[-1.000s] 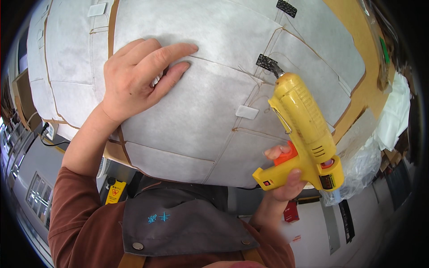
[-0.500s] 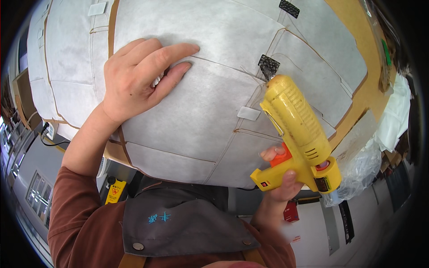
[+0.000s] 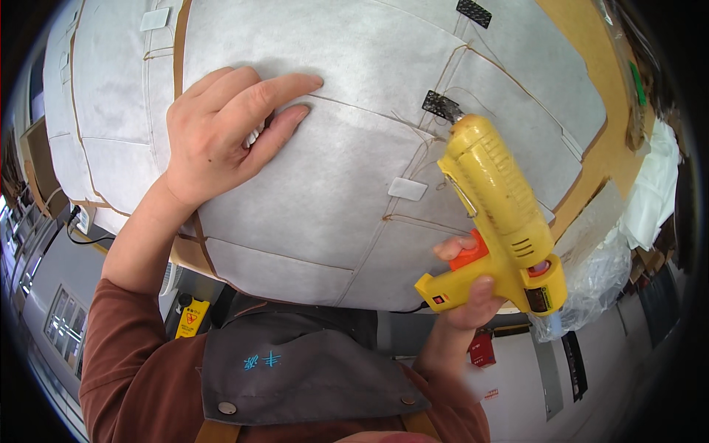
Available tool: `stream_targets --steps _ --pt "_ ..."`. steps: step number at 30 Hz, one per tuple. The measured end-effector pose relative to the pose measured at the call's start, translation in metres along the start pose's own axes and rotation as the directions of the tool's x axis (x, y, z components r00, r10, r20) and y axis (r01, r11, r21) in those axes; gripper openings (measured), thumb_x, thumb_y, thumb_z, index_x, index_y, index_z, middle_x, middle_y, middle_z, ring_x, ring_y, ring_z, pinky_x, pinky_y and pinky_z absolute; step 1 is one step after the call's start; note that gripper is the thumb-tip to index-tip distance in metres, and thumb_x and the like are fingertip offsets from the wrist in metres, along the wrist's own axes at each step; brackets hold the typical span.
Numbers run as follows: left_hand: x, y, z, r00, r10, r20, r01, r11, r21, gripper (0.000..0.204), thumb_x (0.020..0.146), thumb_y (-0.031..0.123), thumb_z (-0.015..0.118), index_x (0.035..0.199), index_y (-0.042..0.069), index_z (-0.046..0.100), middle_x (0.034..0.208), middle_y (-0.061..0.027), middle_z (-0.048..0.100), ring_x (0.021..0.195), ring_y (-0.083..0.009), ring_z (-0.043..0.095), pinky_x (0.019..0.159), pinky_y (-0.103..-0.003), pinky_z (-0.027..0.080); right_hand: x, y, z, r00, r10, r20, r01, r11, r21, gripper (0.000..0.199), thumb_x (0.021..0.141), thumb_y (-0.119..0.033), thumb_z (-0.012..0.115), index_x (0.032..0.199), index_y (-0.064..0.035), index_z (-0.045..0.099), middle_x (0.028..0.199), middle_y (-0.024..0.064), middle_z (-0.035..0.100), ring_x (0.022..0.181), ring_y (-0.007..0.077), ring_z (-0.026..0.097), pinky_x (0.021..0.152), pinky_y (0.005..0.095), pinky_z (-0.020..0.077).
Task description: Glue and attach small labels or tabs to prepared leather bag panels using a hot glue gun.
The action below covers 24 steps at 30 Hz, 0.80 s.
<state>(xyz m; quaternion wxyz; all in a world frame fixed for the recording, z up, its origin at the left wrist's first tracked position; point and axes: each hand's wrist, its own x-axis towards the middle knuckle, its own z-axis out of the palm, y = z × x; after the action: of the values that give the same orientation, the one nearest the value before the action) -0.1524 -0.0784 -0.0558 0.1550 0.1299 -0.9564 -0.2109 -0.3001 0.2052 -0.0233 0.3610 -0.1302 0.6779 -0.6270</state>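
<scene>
A yellow hot glue gun (image 3: pixel 502 196) sits in my right hand (image 3: pixel 473 299), one finger on its orange trigger and the thumb against the handle. Its nozzle points away from me, at the right end of a small black textured patch (image 3: pixel 439 105) on pale grey sheet panels (image 3: pixel 295 184). A glue stick (image 3: pixel 550 325) sticks out of its rear. On the panels rests my left hand (image 3: pixel 221 136), index finger and thumb stretched toward the right. Small white pieces (image 3: pixel 255 134) show in its curled fingers. Loose threads (image 3: pixel 413 124) lie near the black patch.
White rectangular tabs (image 3: pixel 408 189) and another black patch (image 3: pixel 473 13) are attached to the panels. Brown board (image 3: pixel 580 52) edges the panels at right. Beyond it are clear plastic wrap (image 3: pixel 591 292) and white sheeting (image 3: pixel 650 184). A yellow warning sign (image 3: pixel 192 317) stands below left.
The glue gun has shifted slightly right, and its nozzle has moved from the near edge of the black patch to its right end. My left hand has slid a little left.
</scene>
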Motion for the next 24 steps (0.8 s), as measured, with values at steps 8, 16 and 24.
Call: stream_targets --steps 8,16,24 --pt "-0.0001 0.0 0.0 1.0 -0.003 0.007 0.003 1.0 -0.005 0.034 0.071 0.002 0.076 0.104 0.008 0.071 0.062 0.0015 0.048 0.052 -0.011 0.042 0.047 -0.026 0.032 0.0004 -0.0013 -0.005 0.998 0.022 -0.061 -0.02 0.999 0.029 0.052 0.091 -0.036 0.059 0.111 0.0111 0.052 0.089 0.0197 0.06 0.078 0.0279 0.06 0.072 0.0405 0.0517" --pt "-0.001 -0.0012 0.0028 1.0 -0.013 -0.022 0.013 1.0 0.011 0.031 0.074 0.012 0.077 0.105 0.015 0.071 0.058 0.003 0.043 0.051 -0.0117 0.042 0.045 -0.027 0.033 -0.0011 -0.0008 -0.0046 0.998 -0.001 -0.059 -0.001 0.999 -0.034 0.051 0.094 -0.036 0.052 0.108 0.0132 0.052 0.085 0.0214 0.057 0.075 0.0289 0.057 0.069 0.0419 0.0504" --pt "-0.0008 -0.0012 0.001 1.0 -0.001 -0.007 0.001 1.0 0.008 0.032 0.073 0.007 0.076 0.105 0.011 0.071 0.06 0.0023 0.046 0.052 -0.011 0.041 0.046 -0.027 0.032 -0.009 -0.0014 -0.0043 0.99 0.062 -0.125 -0.053 0.996 0.074 0.058 0.089 -0.041 0.065 0.115 0.0097 0.052 0.089 0.0178 0.062 0.08 0.0268 0.062 0.073 0.039 0.0533"
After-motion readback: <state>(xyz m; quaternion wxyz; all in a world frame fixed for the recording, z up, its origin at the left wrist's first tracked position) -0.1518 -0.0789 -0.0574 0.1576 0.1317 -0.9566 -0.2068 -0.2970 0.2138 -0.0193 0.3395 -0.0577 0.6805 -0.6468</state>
